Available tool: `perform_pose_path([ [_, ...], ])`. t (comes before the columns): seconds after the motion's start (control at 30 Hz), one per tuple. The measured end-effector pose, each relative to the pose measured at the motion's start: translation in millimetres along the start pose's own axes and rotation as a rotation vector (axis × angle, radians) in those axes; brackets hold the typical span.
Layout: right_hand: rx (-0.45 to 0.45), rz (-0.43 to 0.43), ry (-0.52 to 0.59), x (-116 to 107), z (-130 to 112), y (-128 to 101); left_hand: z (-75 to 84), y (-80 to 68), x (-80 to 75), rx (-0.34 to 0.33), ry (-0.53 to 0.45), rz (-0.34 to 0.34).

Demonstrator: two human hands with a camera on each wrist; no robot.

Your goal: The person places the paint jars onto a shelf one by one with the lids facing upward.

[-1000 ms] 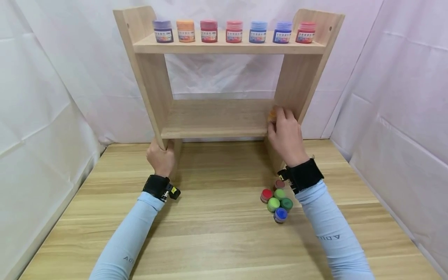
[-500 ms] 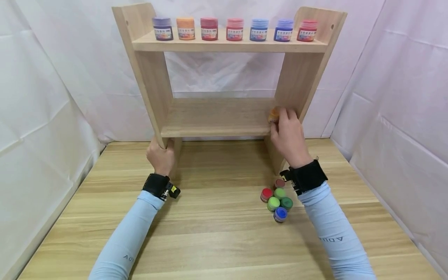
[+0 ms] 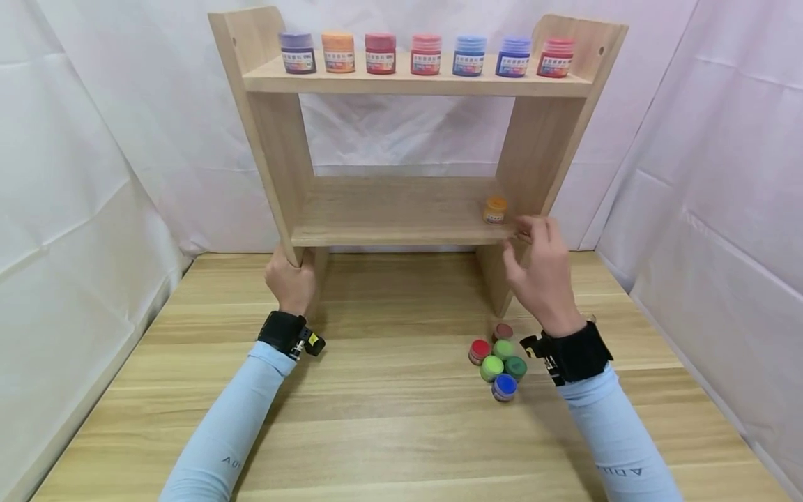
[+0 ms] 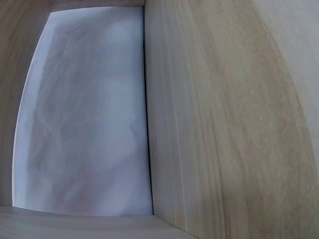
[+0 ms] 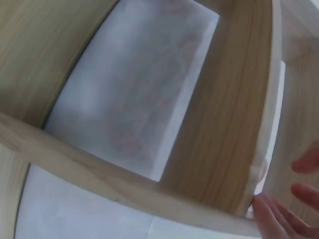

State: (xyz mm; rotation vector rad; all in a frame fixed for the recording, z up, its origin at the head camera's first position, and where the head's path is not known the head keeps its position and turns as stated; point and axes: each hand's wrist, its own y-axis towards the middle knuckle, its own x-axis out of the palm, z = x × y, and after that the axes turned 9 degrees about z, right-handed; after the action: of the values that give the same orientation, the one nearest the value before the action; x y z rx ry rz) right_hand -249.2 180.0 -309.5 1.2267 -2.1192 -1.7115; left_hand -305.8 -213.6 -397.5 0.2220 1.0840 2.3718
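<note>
A small orange paint jar (image 3: 495,210) stands upright at the right end of the wooden rack's middle shelf (image 3: 389,216). Just to its right and in front, my right hand (image 3: 544,279) is apart from the jar, thumb and fingers spread with nothing between them. In the right wrist view its fingertips (image 5: 266,211) come right up to the shelf's edge. My left hand (image 3: 292,282) grips the lower part of the rack's left side panel (image 3: 260,153); the panel hides some of its fingers. The left wrist view shows only wood boards (image 4: 224,124) and white cloth.
Several paint jars line the top shelf (image 3: 401,85), from a purple jar (image 3: 297,53) to a red jar (image 3: 555,58). Below the right hand, a cluster of jars sits on the wooden table (image 3: 376,418), among them a blue jar (image 3: 505,388). White cloth (image 3: 702,174) surrounds the table.
My right hand has let go of the orange jar and drawn back down and to the right. The jar stays on the middle shelf. My left hand keeps its grip.
</note>
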Motion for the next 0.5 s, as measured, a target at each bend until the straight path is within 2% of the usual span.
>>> perform_pose_path([
  [0.1, -0.037, 0.061, 0.005, -4.7, 2.8, -5.9, -0.8, -1.4, -0.3, -0.002, 0.002, -0.002],
  [0.17, -0.068, 0.036, 0.022, -6.8, 6.0, -8.4, -0.9, -1.7, -1.0, -0.004, 0.006, -0.004],
  [0.2, -0.083, -0.005, 0.030, -7.8, 7.6, -9.8, -0.9, -2.0, -1.3, -0.006, 0.006, -0.003],
  [0.23, -0.103, -0.065, 0.035, -8.9, 8.9, -10.6, -1.0, -2.2, -1.5, -0.009, 0.006, -0.002],
  [0.3, -0.109, -0.247, 0.041, -10.3, 11.9, -11.8, -0.7, -2.2, -1.6, -0.013, 0.006, 0.000],
  [0.43, -0.023, -0.652, -0.007, -11.5, 16.7, -12.7, -0.1, -1.5, -1.4, -0.010, 0.007, -0.006],
  [0.5, 0.037, -0.811, -0.030, -10.7, 21.4, -13.1, 0.2, -0.8, -1.9, -0.010, 0.007, -0.005],
])
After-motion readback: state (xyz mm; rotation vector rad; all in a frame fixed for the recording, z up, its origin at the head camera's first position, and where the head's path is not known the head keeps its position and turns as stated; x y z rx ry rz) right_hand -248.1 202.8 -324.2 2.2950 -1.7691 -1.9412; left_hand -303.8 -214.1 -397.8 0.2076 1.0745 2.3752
